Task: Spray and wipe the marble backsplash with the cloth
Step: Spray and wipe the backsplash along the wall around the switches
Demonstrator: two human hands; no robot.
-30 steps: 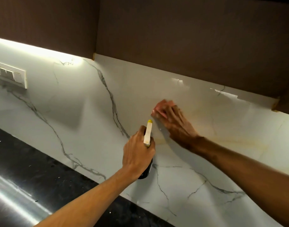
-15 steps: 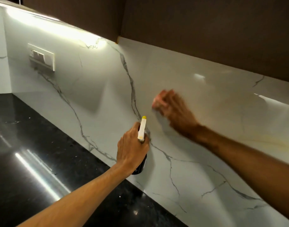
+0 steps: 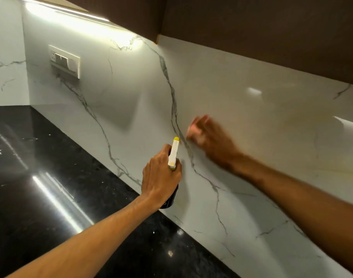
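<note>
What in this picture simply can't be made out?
Head view:
- cloth: mostly hidden under the motion-blurred right hand; only a pink edge shows, grip unclear.
- spray bottle: body largely covered by the left hand.
- switch panel: too small for details.
- backsplash: cut off at right edge.

No text, label, brand or number readable anywhere in view. Spray bottle (image 3: 172,197): few tiny pale marks low on dark body, too small and blurred to read; white-and-yellow nozzle head shows no print. Switch plate (image 3: 64,61) on wall: white, no legible marking or symbol.
</note>
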